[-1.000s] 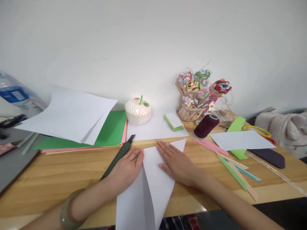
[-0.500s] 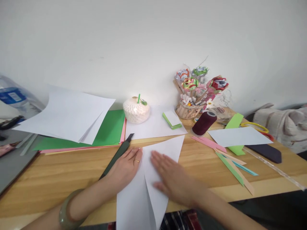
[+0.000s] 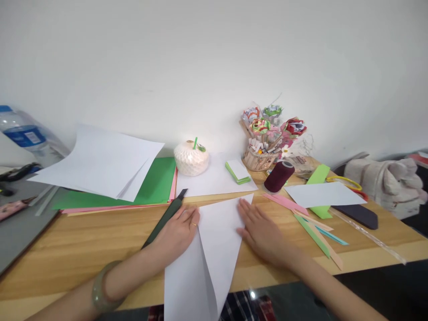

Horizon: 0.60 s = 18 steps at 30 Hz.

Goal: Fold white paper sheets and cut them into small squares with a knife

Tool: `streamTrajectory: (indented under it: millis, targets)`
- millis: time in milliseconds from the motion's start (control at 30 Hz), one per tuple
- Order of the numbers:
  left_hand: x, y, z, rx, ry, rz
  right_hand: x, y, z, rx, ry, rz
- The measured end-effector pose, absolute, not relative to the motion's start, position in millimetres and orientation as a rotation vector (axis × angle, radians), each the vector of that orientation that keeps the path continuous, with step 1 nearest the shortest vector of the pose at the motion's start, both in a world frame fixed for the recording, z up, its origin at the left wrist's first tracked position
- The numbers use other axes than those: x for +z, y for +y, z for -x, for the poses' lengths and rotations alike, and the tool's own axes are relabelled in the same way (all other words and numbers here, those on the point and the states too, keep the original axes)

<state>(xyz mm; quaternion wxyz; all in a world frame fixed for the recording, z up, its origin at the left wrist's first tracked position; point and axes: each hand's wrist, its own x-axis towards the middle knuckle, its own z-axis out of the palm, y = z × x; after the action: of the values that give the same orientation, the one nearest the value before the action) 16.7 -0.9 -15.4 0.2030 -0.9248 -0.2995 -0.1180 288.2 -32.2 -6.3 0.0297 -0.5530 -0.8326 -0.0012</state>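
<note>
A folded sheet of white paper (image 3: 219, 245) lies lengthwise before me, its right part folded over to the left and its near end reaching past the table's front edge. My left hand (image 3: 179, 232) is closed at the upper left edge of the sheet, fingers bent together and holding it there. Stretched flat along the right edge is my right hand (image 3: 264, 229), open, its fingertips touching the paper. A dark green utility knife (image 3: 163, 223) lies partly under my left hand and forearm, blade end pointing away.
White sheets (image 3: 107, 160) rest on green paper (image 3: 157, 178) at left. Behind are a white ornament (image 3: 190, 159), green-edged paper slips (image 3: 238, 171) and a flower basket (image 3: 259, 158). At right stand a maroon thread spool (image 3: 279, 177), coloured strips (image 3: 314, 236) and a white card (image 3: 324, 194).
My right hand has slid to the right across the folded paper, from its middle to its right edge. My left hand stays at the upper left. The view has shifted slightly.
</note>
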Motion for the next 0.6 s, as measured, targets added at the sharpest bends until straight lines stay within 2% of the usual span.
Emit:
streamTrajectory:
  millis: [100,433,600]
  targets:
    - [-13,7,-24,-0.273,-0.849,2.61,-6,-42,-287,0.013,-2.602,1.646]
    - [3,44,-53,-0.116,-0.896,2.746,-7,-29,-303,-0.076,-2.494,1.834]
    - [-8,39,-48,-0.177,-0.819,2.7,3,-61,-269,0.029,-2.632,1.605]
